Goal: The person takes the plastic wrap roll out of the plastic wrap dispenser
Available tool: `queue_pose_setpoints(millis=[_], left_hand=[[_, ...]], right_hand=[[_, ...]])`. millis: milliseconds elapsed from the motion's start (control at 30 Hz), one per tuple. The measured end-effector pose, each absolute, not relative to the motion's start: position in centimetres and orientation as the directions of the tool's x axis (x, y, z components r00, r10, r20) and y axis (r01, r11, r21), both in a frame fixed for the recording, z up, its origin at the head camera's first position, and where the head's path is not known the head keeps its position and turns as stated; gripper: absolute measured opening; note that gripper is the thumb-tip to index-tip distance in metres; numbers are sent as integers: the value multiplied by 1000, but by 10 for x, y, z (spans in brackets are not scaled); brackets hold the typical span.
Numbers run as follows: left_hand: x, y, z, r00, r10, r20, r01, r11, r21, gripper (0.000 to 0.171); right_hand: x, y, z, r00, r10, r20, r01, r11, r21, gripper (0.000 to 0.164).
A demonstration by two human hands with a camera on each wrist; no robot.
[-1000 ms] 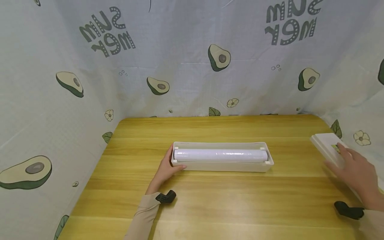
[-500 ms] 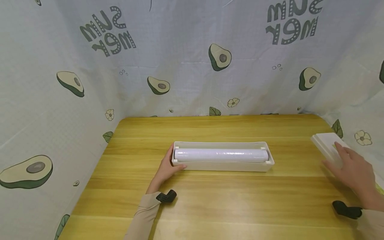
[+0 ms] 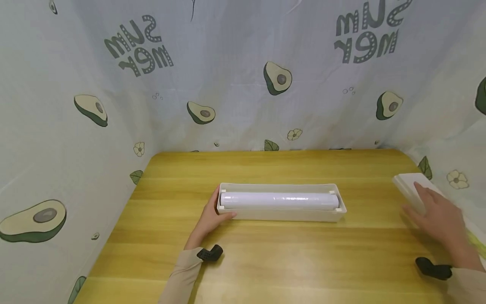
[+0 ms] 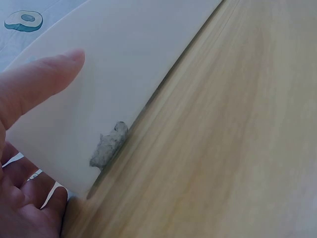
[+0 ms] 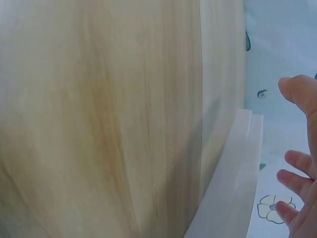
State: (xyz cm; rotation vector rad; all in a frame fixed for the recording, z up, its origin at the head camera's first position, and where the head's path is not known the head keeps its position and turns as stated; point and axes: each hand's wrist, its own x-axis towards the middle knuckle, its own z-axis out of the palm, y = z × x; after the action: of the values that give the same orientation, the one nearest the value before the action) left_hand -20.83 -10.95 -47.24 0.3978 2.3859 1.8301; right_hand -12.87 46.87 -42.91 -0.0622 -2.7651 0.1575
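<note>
A long white open box (image 3: 281, 215) lies across the middle of the table, with a shiny white roll of what looks like cling film (image 3: 279, 201) inside it. My left hand (image 3: 206, 221) holds the box's left end: the thumb (image 4: 54, 74) lies on the front wall and the other fingers reach around the end. A grey smudge (image 4: 110, 146) marks that wall. At the table's right edge rests a long white lid (image 3: 408, 183). My right hand (image 3: 442, 219) is over it in the head view; the right wrist view shows its fingers (image 5: 297, 183) spread, apart from the lid.
The wooden table (image 3: 273, 261) has bare surface in front of the box and behind it. A white cloth (image 3: 235, 93) printed with avocados hangs around the back and sides. Part of the lid's far length is hidden under my right arm.
My right hand has slid slightly leftward relative to the lid, which stays in place. The left hand and the box have not moved; the head view has tilted a little.
</note>
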Motion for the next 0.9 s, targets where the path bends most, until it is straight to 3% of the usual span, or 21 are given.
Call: queue_pose_setpoints(millis=[700, 900], left_hand=[[-214, -110, -474, -954, 289, 79, 141, 200, 970, 103], [-202, -112, -452, -952, 302, 43, 112, 213, 971, 100]], right_hand=[[-140, 453, -436, -921, -18, 388, -50, 996, -74, 77], [-143, 446, -434, -910, -34, 414, -71, 995, -74, 75]])
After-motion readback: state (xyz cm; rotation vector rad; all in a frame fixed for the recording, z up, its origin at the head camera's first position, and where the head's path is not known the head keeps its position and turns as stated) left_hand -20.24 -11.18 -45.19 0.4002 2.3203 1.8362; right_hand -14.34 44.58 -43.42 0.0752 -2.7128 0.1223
